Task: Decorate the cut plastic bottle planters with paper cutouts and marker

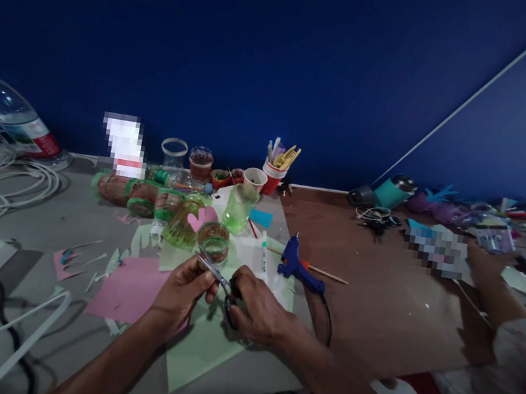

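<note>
My right hand [259,306] grips a pair of scissors [217,274] by the dark handles, with the blades pointing up and left. My left hand [182,292] is closed in a pinch right beside the blades; whatever sits between its fingers is too small to make out. Just beyond the blades stands a cut clear cup with a brown and green band [214,242]. A pink paper heart shape [202,219] leans near a green-tinted cut bottle bottom [182,232]. Under my hands lie a pale green sheet [203,354] and a pink sheet [132,286].
A blue glue gun [299,266] and a marker [263,256] lie to the right. Behind stand a green plastic cup [237,209] and a red cup of tools [273,177]. White cables [20,185] coil at left. Another person's arm [491,286] reaches in at right.
</note>
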`<state>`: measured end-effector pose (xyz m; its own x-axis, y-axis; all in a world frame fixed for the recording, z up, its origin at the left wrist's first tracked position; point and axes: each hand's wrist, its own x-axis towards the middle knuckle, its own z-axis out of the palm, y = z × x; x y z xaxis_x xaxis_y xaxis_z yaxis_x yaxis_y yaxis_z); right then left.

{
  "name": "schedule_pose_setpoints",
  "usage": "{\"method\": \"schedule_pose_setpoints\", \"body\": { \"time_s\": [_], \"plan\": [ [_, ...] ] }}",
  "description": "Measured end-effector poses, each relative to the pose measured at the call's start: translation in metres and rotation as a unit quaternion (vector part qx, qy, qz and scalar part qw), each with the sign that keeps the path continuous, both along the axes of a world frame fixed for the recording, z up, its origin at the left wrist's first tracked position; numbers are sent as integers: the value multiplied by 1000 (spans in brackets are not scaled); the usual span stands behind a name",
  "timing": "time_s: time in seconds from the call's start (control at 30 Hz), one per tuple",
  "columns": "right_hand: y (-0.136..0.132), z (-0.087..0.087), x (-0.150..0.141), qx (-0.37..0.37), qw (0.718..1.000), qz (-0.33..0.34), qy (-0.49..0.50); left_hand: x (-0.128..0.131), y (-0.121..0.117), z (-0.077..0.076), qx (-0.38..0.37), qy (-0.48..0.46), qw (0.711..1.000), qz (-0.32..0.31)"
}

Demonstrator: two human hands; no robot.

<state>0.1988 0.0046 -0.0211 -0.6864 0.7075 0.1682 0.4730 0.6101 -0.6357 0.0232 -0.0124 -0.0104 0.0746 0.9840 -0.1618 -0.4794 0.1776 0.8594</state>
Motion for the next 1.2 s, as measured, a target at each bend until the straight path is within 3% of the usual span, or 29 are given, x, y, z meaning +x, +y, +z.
{"method": "schedule_pose_setpoints", "body": {
  "time_s": [0.33,0.57,0.8,0.87,0.93,1.03,1.13,1.2],
  "plan": [
    [5,4,4,-5,1000,25,-6,-2,-2,14,48,-10,998,30],
    [6,6,7,-38,999,34,-17,-5,2,2,42,-4,998,37],
    [9,12,8,-107,989,96,28,-10,2,0,13,-25,999,-19],
    [10,14,9,-162,978,114,63,-10,0,2,20,-33,998,-41],
    [10,14,10,-278,945,141,105,-10,0,5,32,-47,996,-62],
    [11,11,14,-461,837,198,217,-10,1,5,47,-62,994,-81],
    [13,3,18,-533,731,231,358,-8,3,1,44,-23,996,-71],
    [15,-1,19,-534,703,210,421,-6,4,-4,38,56,995,-68]
  ]
}}
